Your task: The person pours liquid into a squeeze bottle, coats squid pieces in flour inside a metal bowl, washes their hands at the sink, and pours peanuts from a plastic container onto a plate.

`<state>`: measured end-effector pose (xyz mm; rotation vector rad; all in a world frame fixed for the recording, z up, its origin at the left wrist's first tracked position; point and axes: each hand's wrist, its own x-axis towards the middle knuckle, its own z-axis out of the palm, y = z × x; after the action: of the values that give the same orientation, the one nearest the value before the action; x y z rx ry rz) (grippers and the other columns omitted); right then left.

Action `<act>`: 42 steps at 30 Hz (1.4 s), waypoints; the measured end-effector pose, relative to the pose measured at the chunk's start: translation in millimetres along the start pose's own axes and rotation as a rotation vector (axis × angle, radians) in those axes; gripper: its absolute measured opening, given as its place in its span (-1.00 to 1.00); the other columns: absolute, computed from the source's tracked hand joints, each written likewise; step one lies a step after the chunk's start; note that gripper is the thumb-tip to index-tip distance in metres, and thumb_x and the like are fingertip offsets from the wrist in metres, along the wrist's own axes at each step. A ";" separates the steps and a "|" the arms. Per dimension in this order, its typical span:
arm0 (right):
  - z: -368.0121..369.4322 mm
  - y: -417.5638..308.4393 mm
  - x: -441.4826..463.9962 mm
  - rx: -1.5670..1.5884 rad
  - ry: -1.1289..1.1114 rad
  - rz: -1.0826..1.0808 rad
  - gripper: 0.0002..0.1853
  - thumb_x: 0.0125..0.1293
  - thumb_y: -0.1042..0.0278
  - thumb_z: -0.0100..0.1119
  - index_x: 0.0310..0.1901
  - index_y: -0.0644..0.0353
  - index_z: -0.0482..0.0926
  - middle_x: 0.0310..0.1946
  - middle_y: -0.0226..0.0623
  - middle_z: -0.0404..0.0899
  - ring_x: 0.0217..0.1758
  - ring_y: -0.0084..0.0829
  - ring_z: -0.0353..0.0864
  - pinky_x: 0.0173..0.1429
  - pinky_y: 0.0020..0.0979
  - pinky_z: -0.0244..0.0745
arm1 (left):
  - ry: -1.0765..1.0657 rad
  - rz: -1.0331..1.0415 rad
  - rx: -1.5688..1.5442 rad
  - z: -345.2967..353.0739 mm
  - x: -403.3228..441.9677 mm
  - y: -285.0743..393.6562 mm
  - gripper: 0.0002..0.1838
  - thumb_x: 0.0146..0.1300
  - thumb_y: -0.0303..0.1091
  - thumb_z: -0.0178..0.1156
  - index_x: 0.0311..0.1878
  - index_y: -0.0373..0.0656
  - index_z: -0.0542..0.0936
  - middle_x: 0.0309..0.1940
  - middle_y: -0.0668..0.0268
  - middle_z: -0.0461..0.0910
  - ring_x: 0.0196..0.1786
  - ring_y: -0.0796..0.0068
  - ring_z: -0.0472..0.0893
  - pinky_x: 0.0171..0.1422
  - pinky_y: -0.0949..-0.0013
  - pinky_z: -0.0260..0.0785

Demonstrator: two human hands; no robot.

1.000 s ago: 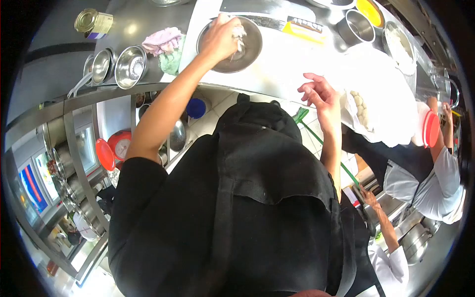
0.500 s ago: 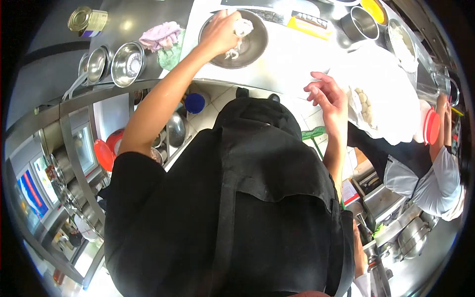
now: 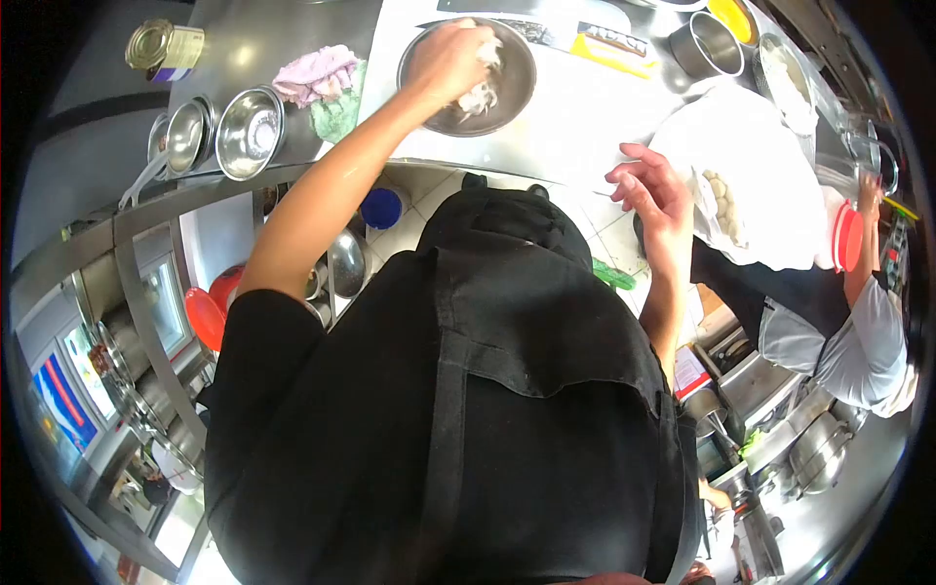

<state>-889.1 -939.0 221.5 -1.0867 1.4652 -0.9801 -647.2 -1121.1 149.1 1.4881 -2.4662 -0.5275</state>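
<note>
My left hand [image 3: 453,58] is inside a grey metal bowl [image 3: 522,102], its fingers curled around white, stringy pieces. Some of these white shreds [image 3: 478,99] lie in the bowl beneath the hand; their kind I cannot make out. The bowl rests on a white work surface [image 3: 565,136]. My right hand [image 3: 655,190] hangs in front of the counter edge, fingers apart and slightly bent, with nothing visible in it. Close to its right is a white plastic bag [image 3: 770,185] with several pale, roundish pieces [image 3: 720,205] showing at its opening.
Left of the bowl are pink and green cloths [image 3: 317,76], steel bowls [image 3: 251,134] and a tin can [image 3: 166,49]. Behind lies a yellow-edged item [image 3: 614,51], beside a steel pot [image 3: 706,45]. Another person [image 3: 858,346] works at the right, near a red-lidded container [image 3: 848,242].
My left hand has shifted slightly right and deeper over the bowl, and more white shreds now lie in it. My right hand has barely moved and stays open.
</note>
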 end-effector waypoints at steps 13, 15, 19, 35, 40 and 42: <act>37.3 -18.4 -36.8 -0.003 0.222 0.082 -0.65 0.22 0.39 0.14 0.04 0.25 0.45 -0.32 -0.35 0.56 -0.36 -0.64 0.45 -0.25 -0.61 0.32 | -0.480 0.349 0.183 13.8 18.3 -3.6 -0.56 -0.20 -0.47 0.29 -0.11 -0.10 0.56 -0.18 0.07 0.56 -0.09 0.08 0.55 0.03 0.18 0.40; 46.3 -17.7 -56.8 0.093 0.349 0.104 -0.68 0.16 0.40 0.16 -0.03 0.26 0.50 -0.35 -0.33 0.59 -0.33 -0.54 0.52 -0.18 -0.52 0.42 | -0.163 0.382 -0.001 2.3 19.7 -11.4 -0.59 -0.12 -0.43 0.29 -0.09 -0.16 0.54 -0.16 0.07 0.53 -0.05 0.07 0.53 0.04 0.18 0.37; 56.0 6.8 -105.6 0.171 0.483 0.154 -0.67 0.12 0.42 0.17 -0.05 0.29 0.49 -0.35 -0.34 0.56 -0.36 -0.53 0.50 -0.19 -0.53 0.38 | -0.200 0.344 0.050 -40.8 -6.5 -0.1 -0.45 -0.05 -0.34 0.31 0.09 -0.10 0.46 0.04 0.04 0.40 0.10 0.06 0.43 0.14 0.22 0.30; 96.7 111.5 -235.6 0.406 0.758 0.049 -0.62 0.25 0.36 0.10 0.09 0.26 0.43 -0.31 -0.39 0.52 -0.30 -0.63 0.40 -0.17 -0.59 0.31 | -0.070 0.511 0.143 -18.5 -9.7 -4.7 -0.53 -0.12 -0.23 0.30 -0.04 -0.01 0.54 -0.08 0.11 0.52 0.10 0.14 0.44 0.14 0.23 0.31; 117.4 104.5 -266.2 0.425 0.740 0.143 -0.63 0.24 0.36 0.12 0.07 0.26 0.44 -0.31 -0.38 0.53 -0.31 -0.64 0.41 -0.16 -0.60 0.31 | -0.064 0.606 0.105 28.4 27.0 -31.8 -0.50 -0.12 -0.23 0.30 -0.01 -0.08 0.53 0.02 0.10 0.49 0.13 0.16 0.42 0.17 0.20 0.31; 121.2 105.4 -272.6 0.419 0.706 0.117 -0.63 0.24 0.37 0.12 0.07 0.28 0.44 -0.31 -0.37 0.53 -0.32 -0.64 0.42 -0.16 -0.62 0.32 | -0.281 0.608 0.542 65.7 46.9 -43.4 -0.57 -0.10 -0.28 0.25 -0.07 -0.09 0.55 0.00 0.10 0.49 0.11 0.14 0.43 0.13 0.18 0.34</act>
<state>-763.8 -652.7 171.9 -0.3461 1.7279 -1.5945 -657.6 -1168.4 71.3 0.7235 -3.2559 0.0662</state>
